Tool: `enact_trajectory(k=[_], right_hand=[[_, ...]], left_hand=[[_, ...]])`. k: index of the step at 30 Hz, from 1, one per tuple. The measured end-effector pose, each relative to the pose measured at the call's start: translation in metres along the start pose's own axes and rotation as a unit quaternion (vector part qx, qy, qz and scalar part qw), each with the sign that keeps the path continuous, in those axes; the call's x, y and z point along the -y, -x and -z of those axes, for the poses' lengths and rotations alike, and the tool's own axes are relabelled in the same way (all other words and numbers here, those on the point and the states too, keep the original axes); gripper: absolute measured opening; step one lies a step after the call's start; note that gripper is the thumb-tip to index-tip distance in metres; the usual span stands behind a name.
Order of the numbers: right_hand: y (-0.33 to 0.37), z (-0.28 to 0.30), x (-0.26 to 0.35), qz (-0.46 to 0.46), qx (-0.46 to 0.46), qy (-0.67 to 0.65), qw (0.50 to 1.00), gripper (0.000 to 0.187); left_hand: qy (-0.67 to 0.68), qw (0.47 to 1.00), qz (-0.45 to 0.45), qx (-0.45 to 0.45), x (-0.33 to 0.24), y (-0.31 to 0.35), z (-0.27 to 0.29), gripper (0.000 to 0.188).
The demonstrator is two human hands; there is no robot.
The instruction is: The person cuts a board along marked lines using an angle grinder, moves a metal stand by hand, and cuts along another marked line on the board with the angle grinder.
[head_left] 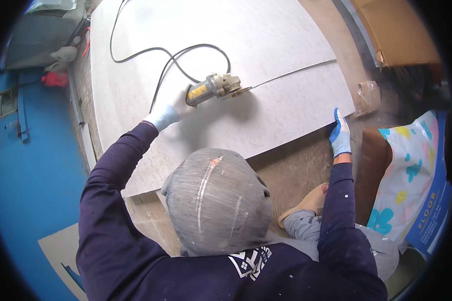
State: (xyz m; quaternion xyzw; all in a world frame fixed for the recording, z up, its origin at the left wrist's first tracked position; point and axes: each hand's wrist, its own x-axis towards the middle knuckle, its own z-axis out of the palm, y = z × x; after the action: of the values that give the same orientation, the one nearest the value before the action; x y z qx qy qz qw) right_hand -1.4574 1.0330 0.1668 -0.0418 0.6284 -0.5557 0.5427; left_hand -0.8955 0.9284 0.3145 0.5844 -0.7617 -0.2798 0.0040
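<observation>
Neither of my own hands shows in the head view. A co-worker in a grey head covering (218, 200) and a dark sweatshirt (135, 251) crouches just in front of me, seen from behind and above. The co-worker's left gloved hand (164, 117) reaches to a corded angle grinder (206, 90); its fingers are washed out against the white board. The grinder's disc (237, 92) stands at the end of a thin dark cut line (296, 73) in a large pale board (281, 115). The co-worker's right gloved hand (340, 136) rests at the board's near right edge, fingers pointing forward.
A black power cord (158, 49) loops over the board. On the right stand a cardboard box (399, 32) and a flower-patterned package (404, 170). Blue flooring (30, 185) lies left, with a red object (55, 79) and a white bottle (65, 53) farther back.
</observation>
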Motion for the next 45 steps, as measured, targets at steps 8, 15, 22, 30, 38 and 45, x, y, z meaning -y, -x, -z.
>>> enact_trajectory(k=[8, 15, 22, 30, 38, 45], right_hand=[[0.009, -0.005, 0.009, -0.005, -0.022, 0.004, 1.0, 0.045], [0.007, 0.005, 0.011, 0.023, 0.012, 0.005, 1.0, 0.045], [0.017, 0.001, 0.025, 0.016, -0.012, 0.016, 1.0, 0.044], [0.019, 0.007, 0.033, 0.02, 0.023, 0.011, 0.999, 0.046], [0.015, 0.011, 0.041, 0.033, 0.013, 0.025, 0.999, 0.047], [0.021, 0.008, 0.036, 0.024, 0.017, 0.003, 1.0, 0.046]], left_hand=[[-0.028, 1.0, 0.001, -0.004, 0.009, 0.016, 0.008, 0.038], [-0.012, 1.0, -0.014, -0.015, 0.015, 0.018, -0.006, 0.037], [-0.067, 0.998, 0.006, 0.005, 0.015, 0.028, 0.013, 0.037], [-0.061, 0.998, 0.016, -0.014, 0.026, 0.043, 0.0, 0.038], [-0.056, 0.998, 0.01, -0.024, 0.024, 0.054, 0.009, 0.041], [-0.068, 0.997, 0.018, -0.002, 0.034, 0.055, 0.019, 0.041]])
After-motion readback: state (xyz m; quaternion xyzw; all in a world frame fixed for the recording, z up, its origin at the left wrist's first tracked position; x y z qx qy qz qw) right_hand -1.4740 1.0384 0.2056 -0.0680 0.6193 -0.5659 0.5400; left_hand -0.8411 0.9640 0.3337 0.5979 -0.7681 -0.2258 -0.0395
